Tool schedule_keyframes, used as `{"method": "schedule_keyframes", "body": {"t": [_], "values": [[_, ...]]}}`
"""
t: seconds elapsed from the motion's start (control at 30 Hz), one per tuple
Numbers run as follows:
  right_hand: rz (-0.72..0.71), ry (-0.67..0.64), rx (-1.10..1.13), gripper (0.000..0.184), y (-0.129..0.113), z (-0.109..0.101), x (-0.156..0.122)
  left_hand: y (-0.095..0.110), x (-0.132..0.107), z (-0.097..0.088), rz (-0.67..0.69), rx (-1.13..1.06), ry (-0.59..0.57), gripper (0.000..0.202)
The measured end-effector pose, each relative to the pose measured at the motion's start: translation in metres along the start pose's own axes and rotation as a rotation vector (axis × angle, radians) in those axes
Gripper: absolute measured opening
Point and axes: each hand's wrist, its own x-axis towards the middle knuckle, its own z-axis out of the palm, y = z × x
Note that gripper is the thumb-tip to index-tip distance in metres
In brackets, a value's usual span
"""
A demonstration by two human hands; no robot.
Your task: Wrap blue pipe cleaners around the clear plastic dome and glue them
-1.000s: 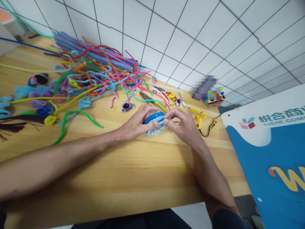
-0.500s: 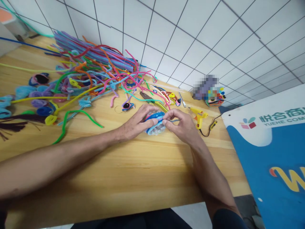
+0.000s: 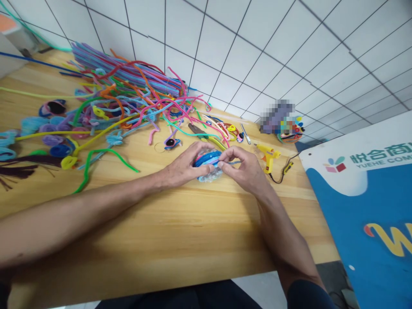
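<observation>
Between my hands is a rounded bundle (image 3: 207,159) wrapped with blue and light blue pipe cleaners, with a little pink at one side and clear crinkled plastic showing at its edges. My left hand (image 3: 189,162) is closed round its left side, thumb pressed on the front. At its right side my right hand (image 3: 240,165) pinches a light blue pipe cleaner (image 3: 234,162), whose end sticks out past the fingers. Part of the bundle is hidden behind my fingers.
A yellow glue gun (image 3: 269,156) stands right of my hands. Pliers (image 3: 206,136) lie just behind them. Many loose pipe cleaners (image 3: 128,73) heap at the back left. A green pipe cleaner (image 3: 106,151) reaches toward my left forearm. A blue and white panel (image 3: 363,193) stands at right.
The bundle has turned a little between my hands, so more of its dark blue wrapping faces me. Both hands keep nearly the same place and grip.
</observation>
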Motion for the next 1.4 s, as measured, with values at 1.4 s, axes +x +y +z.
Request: {"method": "schedule_keyframes", "body": {"t": [1.4], "values": [[-0.092, -0.015, -0.105, 0.004, -0.001, -0.007, 0.002, -0.005, 0.000, -0.001, 0.126, 0.078, 0.046, 0.046]]}}
